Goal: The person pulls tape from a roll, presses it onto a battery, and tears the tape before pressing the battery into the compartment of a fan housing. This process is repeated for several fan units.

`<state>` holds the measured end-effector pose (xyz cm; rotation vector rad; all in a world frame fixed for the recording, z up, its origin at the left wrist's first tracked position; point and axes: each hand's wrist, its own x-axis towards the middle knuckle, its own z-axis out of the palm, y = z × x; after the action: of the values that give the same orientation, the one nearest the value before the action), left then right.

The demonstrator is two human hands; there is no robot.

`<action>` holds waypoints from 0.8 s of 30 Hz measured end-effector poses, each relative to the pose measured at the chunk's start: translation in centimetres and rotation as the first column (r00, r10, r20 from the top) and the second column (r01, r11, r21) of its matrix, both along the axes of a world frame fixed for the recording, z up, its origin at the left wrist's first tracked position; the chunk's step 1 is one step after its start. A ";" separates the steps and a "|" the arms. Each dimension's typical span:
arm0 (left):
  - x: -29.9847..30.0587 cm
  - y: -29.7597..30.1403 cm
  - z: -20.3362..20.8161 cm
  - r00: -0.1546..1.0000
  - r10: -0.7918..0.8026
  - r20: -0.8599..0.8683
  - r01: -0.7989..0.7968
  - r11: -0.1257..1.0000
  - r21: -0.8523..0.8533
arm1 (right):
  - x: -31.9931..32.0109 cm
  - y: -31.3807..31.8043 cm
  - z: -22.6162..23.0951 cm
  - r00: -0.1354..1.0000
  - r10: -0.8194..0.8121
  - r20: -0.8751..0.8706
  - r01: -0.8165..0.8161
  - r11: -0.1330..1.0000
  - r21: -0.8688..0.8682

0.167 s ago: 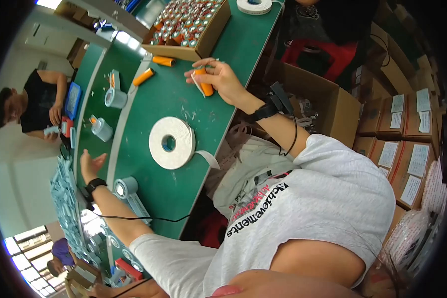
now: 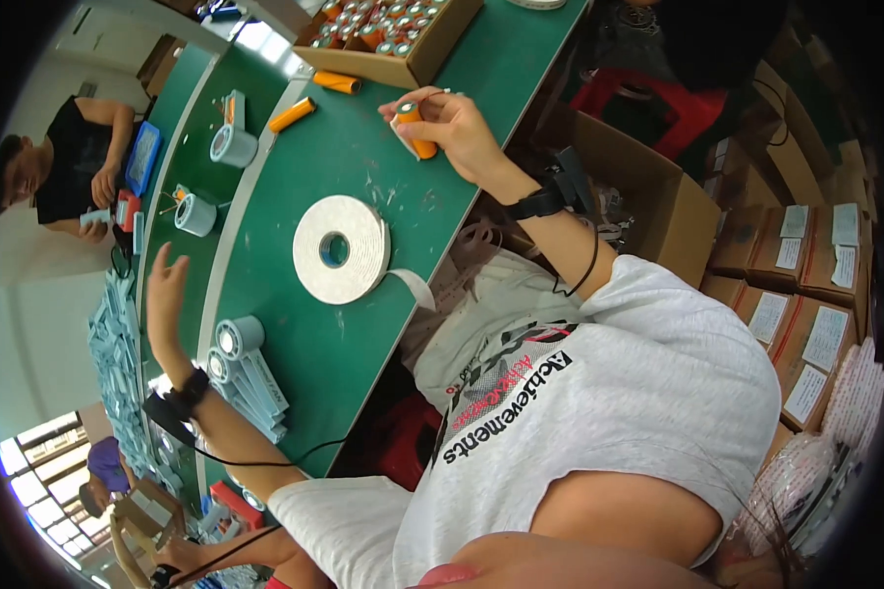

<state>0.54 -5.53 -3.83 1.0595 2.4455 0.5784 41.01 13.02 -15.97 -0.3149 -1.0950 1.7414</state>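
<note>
In my right hand (image 2: 452,130) is an orange cylindrical battery (image 2: 418,135), pinched between thumb and fingers, with a white strip along its side. It is held upright over the green table's right part, below the cardboard box of batteries. Farther left, my left hand (image 2: 168,294) is open and holds nothing, its fingers apart above the strip beyond the table's raised edge. Closest to it is a light blue round-headed housing (image 2: 195,215). Between my arms lies a large white tape roll (image 2: 340,249), its loose end hanging over the table's near edge.
Two orange batteries (image 2: 293,115) lie near the open box (image 2: 417,67) filled with batteries. Several light blue housings with handles (image 2: 255,378) rest beside my left forearm. Two co-workers are at the left. Stacked cartons (image 2: 791,250) stand at the right; a cable (image 2: 314,452) trails by my left arm.
My left hand has moved away from the table's raised edge, farther over the strip, with its fingers turned upward. More light blue housings show beside the forearm. The right hand keeps the battery.
</note>
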 end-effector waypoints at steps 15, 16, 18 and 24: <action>12.6 -6.6 -3.1 0.933 -0.036 -0.358 -0.136 0.885 -0.444 | -2.0 -6.4 6.1 0.882 -0.001 0.471 -0.191 0.913 0.360; 12.5 -6.8 -3.8 0.898 -0.098 -0.428 -0.138 0.863 -0.486 | -2.9 -7.0 5.8 0.885 0.024 0.464 -0.223 0.899 0.378; 13.0 -8.5 -3.1 0.919 -0.227 -0.323 0.123 0.943 -0.311 | -3.9 -7.9 5.2 0.889 0.069 0.452 -0.276 0.870 0.410; 12.7 -12.8 -4.2 0.731 -0.538 -0.420 0.621 0.779 0.084 | -6.9 -12.0 6.8 0.811 0.337 0.478 -0.475 0.856 0.204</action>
<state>13.23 -18.37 -8.07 2.1008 2.1595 0.4626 34.13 1.01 -9.17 -0.2772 -1.8586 1.8779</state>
